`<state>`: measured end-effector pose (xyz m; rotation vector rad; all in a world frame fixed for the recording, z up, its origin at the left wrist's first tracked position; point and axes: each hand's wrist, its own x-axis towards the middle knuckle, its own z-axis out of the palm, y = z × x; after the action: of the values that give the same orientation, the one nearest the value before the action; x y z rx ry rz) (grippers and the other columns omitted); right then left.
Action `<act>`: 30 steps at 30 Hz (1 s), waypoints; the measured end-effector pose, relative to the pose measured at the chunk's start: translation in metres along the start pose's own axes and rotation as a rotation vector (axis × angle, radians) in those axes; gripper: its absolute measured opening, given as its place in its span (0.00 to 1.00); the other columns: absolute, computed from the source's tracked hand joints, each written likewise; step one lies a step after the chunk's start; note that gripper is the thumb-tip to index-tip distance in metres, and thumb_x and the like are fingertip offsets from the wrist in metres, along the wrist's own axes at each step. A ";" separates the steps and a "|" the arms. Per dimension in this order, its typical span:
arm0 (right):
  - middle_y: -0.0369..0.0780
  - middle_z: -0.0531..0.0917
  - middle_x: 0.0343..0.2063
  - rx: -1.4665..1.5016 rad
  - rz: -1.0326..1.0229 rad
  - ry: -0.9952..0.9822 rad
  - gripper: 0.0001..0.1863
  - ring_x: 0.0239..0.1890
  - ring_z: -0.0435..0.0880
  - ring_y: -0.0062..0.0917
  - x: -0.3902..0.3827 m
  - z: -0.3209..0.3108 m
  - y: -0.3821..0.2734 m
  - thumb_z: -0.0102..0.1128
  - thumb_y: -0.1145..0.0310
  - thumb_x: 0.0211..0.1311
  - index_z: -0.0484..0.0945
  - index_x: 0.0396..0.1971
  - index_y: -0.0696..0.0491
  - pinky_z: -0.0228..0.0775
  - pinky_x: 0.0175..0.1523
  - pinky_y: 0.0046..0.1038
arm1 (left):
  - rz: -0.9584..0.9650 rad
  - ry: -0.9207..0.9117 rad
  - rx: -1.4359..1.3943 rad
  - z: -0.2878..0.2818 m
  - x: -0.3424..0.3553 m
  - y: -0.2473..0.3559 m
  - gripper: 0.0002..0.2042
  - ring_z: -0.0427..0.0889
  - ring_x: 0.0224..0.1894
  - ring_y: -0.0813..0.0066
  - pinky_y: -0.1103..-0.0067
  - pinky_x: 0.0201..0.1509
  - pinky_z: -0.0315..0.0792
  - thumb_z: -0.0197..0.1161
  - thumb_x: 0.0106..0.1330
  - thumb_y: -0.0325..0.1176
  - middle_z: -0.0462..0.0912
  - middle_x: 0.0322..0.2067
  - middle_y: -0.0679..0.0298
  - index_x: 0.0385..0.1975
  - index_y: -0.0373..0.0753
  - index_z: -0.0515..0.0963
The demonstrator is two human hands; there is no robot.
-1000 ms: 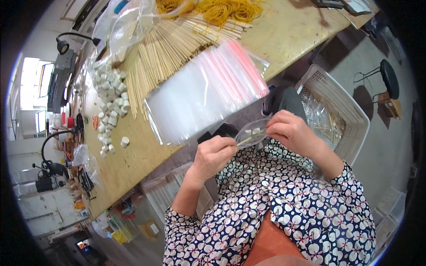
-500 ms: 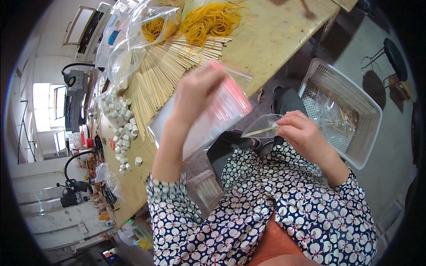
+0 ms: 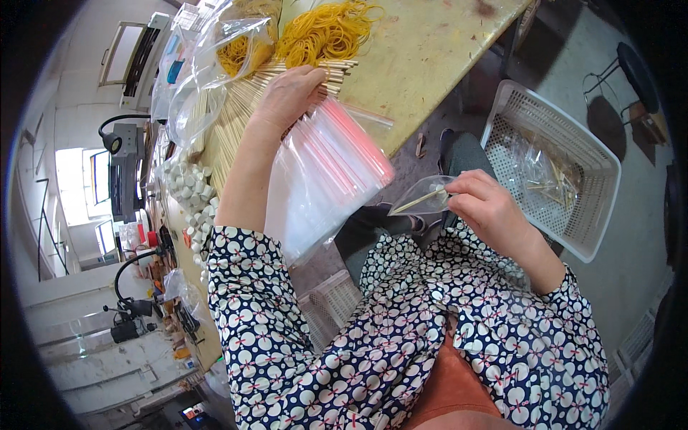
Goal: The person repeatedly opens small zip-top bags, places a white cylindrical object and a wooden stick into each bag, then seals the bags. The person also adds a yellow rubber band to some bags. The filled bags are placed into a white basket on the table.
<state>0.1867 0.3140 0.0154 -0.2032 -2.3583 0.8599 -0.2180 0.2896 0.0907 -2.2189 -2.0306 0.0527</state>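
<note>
My right hand [image 3: 491,211] pinches a small clear plastic bag [image 3: 419,197] by its end. Inside the bag lie a thin wooden stick [image 3: 423,200] and something small and white, partly behind the fingers. Over the table, my left hand [image 3: 287,99] has its fingers curled together at the ends of a fanned pile of wooden sticks [image 3: 236,125], beside a heap of yellow rubber bands [image 3: 326,32]. What its fingertips hold, if anything, is hidden. Just below that hand, a stack of clear zip bags with red strips [image 3: 333,165] overhangs the table edge.
Many white cylindrical pieces [image 3: 190,183] are heaped left of the sticks. A large clear bag [image 3: 247,46] holds more rubber bands. To the right, a white plastic basket [image 3: 598,229] contains filled clear bags [image 3: 534,175]. A black stool [image 3: 634,75] stands beyond it.
My left hand has moved up and left from over the zip bags to the stick ends. The right hand still holds the small bag in nearly the same place.
</note>
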 end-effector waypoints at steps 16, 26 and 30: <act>0.48 0.83 0.49 -0.154 -0.083 -0.084 0.06 0.55 0.82 0.44 0.008 0.006 -0.002 0.62 0.78 0.52 0.78 0.31 0.58 0.78 0.57 0.37 | -0.267 1.263 -1.138 -0.069 -0.182 0.161 0.27 0.88 0.37 0.71 0.84 0.39 0.87 0.63 0.70 0.22 0.87 0.42 0.53 0.66 0.46 0.64; 0.47 0.84 0.50 -0.094 -0.186 -0.191 0.07 0.55 0.83 0.42 0.022 0.025 -0.024 0.65 0.77 0.52 0.79 0.32 0.58 0.80 0.56 0.36 | -0.543 1.182 -1.169 0.020 -0.192 0.242 0.31 0.86 0.32 0.67 0.76 0.36 0.85 0.59 0.72 0.18 0.85 0.39 0.43 0.71 0.39 0.54; 0.47 0.84 0.50 -0.046 -0.201 -0.211 0.08 0.55 0.83 0.43 0.025 0.028 -0.035 0.67 0.77 0.52 0.79 0.33 0.58 0.80 0.55 0.36 | -0.698 0.852 -0.985 0.050 -0.186 0.254 0.10 0.87 0.43 0.66 0.75 0.49 0.81 0.65 0.69 0.22 0.88 0.44 0.54 0.48 0.34 0.82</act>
<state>0.1527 0.2805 0.0329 0.1104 -2.5426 0.7614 0.0106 0.0876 -0.0016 -1.1620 -2.2635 -1.8908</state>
